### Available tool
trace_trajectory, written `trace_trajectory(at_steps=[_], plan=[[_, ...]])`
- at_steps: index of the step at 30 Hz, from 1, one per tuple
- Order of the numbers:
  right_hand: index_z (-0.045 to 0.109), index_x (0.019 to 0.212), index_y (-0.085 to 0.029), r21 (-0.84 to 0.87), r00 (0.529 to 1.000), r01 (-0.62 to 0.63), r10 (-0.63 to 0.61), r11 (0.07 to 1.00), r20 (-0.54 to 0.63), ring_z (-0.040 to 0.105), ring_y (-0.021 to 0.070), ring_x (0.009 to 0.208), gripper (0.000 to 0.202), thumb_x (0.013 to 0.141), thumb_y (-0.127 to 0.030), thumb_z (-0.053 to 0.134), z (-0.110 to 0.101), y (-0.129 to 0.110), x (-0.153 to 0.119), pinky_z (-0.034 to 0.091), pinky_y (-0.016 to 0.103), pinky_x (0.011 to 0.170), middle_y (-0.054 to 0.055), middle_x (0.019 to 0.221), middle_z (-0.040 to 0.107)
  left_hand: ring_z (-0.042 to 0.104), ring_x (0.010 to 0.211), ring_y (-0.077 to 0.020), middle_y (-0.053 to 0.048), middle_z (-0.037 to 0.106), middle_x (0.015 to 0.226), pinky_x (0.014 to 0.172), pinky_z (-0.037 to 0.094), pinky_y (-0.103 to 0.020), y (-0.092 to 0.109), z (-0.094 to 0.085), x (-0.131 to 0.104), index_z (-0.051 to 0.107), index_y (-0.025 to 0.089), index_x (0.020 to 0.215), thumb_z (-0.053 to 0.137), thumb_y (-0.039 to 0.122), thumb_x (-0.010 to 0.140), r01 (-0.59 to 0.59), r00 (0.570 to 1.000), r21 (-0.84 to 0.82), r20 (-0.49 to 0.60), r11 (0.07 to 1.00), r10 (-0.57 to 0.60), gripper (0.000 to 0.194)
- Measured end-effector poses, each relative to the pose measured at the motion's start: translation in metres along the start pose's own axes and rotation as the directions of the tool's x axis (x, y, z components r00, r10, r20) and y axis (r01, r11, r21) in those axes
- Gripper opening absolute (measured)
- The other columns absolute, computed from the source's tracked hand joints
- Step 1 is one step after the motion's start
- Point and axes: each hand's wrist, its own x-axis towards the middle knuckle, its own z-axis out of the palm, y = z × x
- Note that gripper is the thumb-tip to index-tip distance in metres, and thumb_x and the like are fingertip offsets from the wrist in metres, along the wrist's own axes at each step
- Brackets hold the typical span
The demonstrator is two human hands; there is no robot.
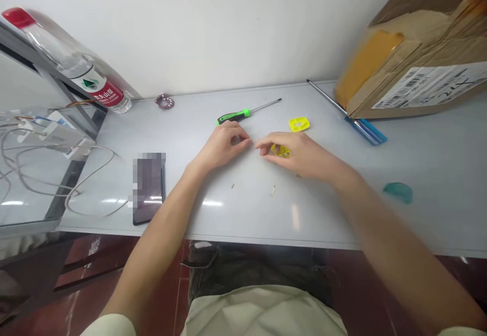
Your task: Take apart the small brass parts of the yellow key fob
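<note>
My left hand rests on the table with thumb and fingertips pinched together; anything between them is too small to make out. Facing it, my right hand has its fingertips curled close to the thumb, a small gap from the left fingertips. Through the gap in its fingers shows a yellow piece; whether it is held or lying is unclear. Beyond this hand lies a yellow plastic part. Nearer the front edge are a tiny pin-like piece and a small pale metallic piece. A green-black screwdriver lies behind my left hand.
At left are a phone, white cables and a bottle. A beaded bracelet lies near the wall. A cardboard box, a blue-handled screwdriver and a teal piece are at right.
</note>
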Motion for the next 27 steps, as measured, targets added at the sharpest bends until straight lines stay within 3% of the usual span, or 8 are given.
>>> trace_trajectory(at_steps=[5, 7, 11, 13, 18, 22, 27], plan=[[0.071, 0.107, -0.024, -0.104, 0.996, 0.070, -0.064, 0.992, 0.060, 0.059, 0.0196, 0.096, 0.024, 0.090, -0.029, 0.055, -0.001, -0.002, -0.001, 0.045, 0.033, 0.086, 0.005, 0.098, 0.068, 0.056, 0.081, -0.0160, -0.003, 0.064, 0.085, 0.075, 0.045, -0.029, 0.000, 0.003, 0.000, 0.073, 0.019, 0.084, 0.064, 0.022, 0.088, 0.022, 1.000, 0.033, -0.014, 0.999, -0.021, 0.011], [0.070, 0.109, -0.025, -0.078, 0.988, 0.043, -0.030, 0.996, 0.154, 0.060, 0.0182, 0.095, 0.024, 0.089, -0.029, 0.057, -0.009, -0.006, -0.006, 0.044, 0.031, 0.084, 0.004, 0.100, 0.068, 0.055, 0.079, -0.0158, -0.002, 0.065, 0.084, 0.075, 0.044, -0.029, 0.000, 0.001, 0.001, 0.073, 0.019, 0.086, 0.064, 0.022, 0.089, 0.020, 0.999, 0.045, -0.044, 0.999, -0.018, 0.010], [0.067, 0.115, -0.025, 0.002, 0.889, 0.023, -0.021, 1.000, 0.457, 0.060, 0.0184, 0.101, 0.029, 0.088, -0.029, 0.059, -0.019, -0.016, -0.017, 0.045, 0.029, 0.082, 0.003, 0.112, 0.068, 0.055, 0.075, -0.0156, -0.003, 0.066, 0.085, 0.073, 0.043, -0.030, -0.002, -0.005, 0.000, 0.071, 0.019, 0.091, 0.060, 0.024, 0.091, 0.035, 0.998, 0.063, -0.059, 0.997, -0.031, 0.013], [0.067, 0.114, -0.022, -0.014, 0.858, 0.026, -0.015, 1.000, 0.513, 0.059, 0.0194, 0.103, 0.028, 0.088, -0.027, 0.057, -0.019, -0.017, -0.020, 0.044, 0.031, 0.084, 0.005, 0.113, 0.068, 0.055, 0.076, -0.0162, -0.003, 0.065, 0.085, 0.072, 0.043, -0.030, -0.003, -0.009, -0.001, 0.071, 0.019, 0.092, 0.059, 0.025, 0.091, 0.058, 0.998, 0.079, -0.034, 0.995, -0.056, 0.013], [0.066, 0.106, -0.022, -0.076, 0.850, 0.040, 0.006, 0.996, 0.527, 0.058, 0.0176, 0.097, 0.022, 0.089, -0.021, 0.052, -0.009, -0.014, -0.019, 0.042, 0.030, 0.080, 0.004, 0.103, 0.067, 0.058, 0.079, -0.0164, -0.003, 0.066, 0.090, 0.073, 0.044, -0.030, -0.005, -0.023, -0.006, 0.072, 0.021, 0.091, 0.061, 0.028, 0.089, 0.146, 0.986, 0.103, 0.067, 0.984, -0.154, 0.014], [0.066, 0.100, -0.023, -0.095, 0.854, 0.020, 0.032, 0.995, 0.519, 0.059, 0.0167, 0.089, 0.018, 0.089, -0.021, 0.051, -0.003, -0.013, -0.018, 0.041, 0.029, 0.076, 0.004, 0.100, 0.066, 0.058, 0.078, -0.0164, -0.002, 0.068, 0.089, 0.071, 0.045, -0.030, -0.001, -0.037, -0.012, 0.072, 0.021, 0.090, 0.068, 0.035, 0.084, 0.226, 0.940, 0.067, 0.246, 0.972, -0.235, 0.016], [0.065, 0.095, -0.024, -0.109, 0.861, -0.016, 0.069, 0.994, 0.505, 0.057, 0.0162, 0.088, 0.018, 0.092, -0.024, 0.047, 0.001, -0.012, -0.019, 0.040, 0.029, 0.076, 0.003, 0.099, 0.064, 0.058, 0.084, -0.0174, -0.001, 0.068, 0.092, 0.074, 0.045, -0.029, 0.002, -0.043, -0.014, 0.073, 0.022, 0.088, 0.069, 0.030, 0.083, 0.168, 0.912, 0.083, 0.365, 0.982, -0.187, 0.010]])
